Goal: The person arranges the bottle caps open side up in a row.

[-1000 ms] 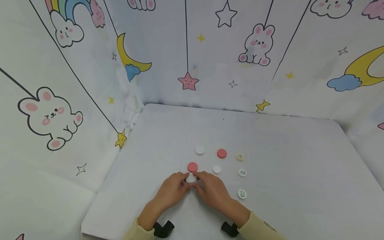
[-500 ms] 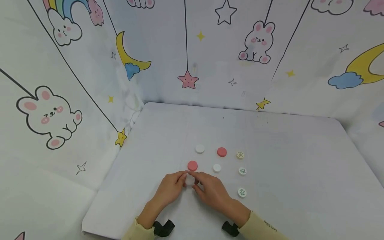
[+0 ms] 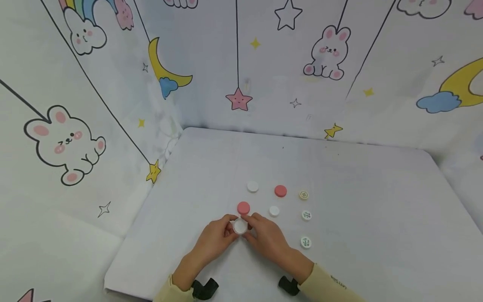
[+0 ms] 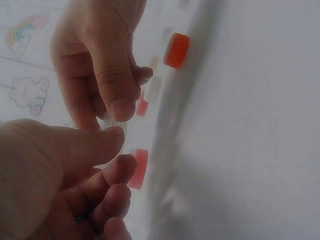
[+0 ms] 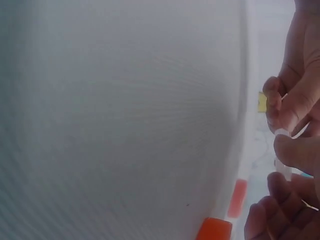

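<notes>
My left hand (image 3: 214, 238) and right hand (image 3: 268, 237) come together at the front middle of the table. Between their fingertips they pinch a small round white disc (image 3: 240, 226) with a translucent rim, its flat face toward the head camera. In the right wrist view the disc (image 5: 283, 167) appears edge-on between thumbs and fingers; in the left wrist view the fingers hide most of it. Just beyond the hands lies a round red piece (image 3: 243, 207). To its right is a round white piece (image 3: 274, 211).
Farther back lie another white piece (image 3: 253, 186) and another red one (image 3: 280, 191). Down the right side run a cream patterned disc (image 3: 303, 195) and two white discs with green marks, one farther (image 3: 306, 215), one nearer (image 3: 306, 242). Printed cloth (image 3: 237, 54) hangs behind the table.
Half a second ago my fingers lay across the top of the disc and covered part of it. They have drawn back to its sides, and its whole face shows now.
</notes>
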Motion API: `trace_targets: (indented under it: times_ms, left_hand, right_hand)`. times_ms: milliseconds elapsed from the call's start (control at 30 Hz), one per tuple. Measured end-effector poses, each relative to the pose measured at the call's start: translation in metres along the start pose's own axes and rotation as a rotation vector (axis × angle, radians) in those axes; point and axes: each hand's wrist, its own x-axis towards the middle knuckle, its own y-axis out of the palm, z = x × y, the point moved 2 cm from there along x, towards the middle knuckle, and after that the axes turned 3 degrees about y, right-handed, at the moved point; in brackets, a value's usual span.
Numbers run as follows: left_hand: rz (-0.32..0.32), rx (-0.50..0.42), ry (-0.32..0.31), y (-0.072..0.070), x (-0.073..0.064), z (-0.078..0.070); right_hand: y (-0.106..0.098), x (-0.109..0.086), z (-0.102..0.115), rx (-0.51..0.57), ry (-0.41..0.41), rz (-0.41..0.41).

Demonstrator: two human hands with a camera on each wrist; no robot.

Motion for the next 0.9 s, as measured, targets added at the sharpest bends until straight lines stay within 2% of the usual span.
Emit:
trace_targets:
  times_ms: [167,700,900]
  left_hand:
    - [0.033,0.091,-0.011,0.003,-0.002,0.003]
    - [0.011,0.17,0.025,0.006,-0.003,0.002]
    - [0.018,0.207,0.034,0.007,-0.003,0.002]
  right_hand:
    - [0.006,-0.002,-0.002,-0.012,0.004,0.058]
    - [0.009,-0.001,-0.001,-0.058,-0.039,0.061]
    - [0.012,0.001,-0.001,-0.077,-0.024,0.093]
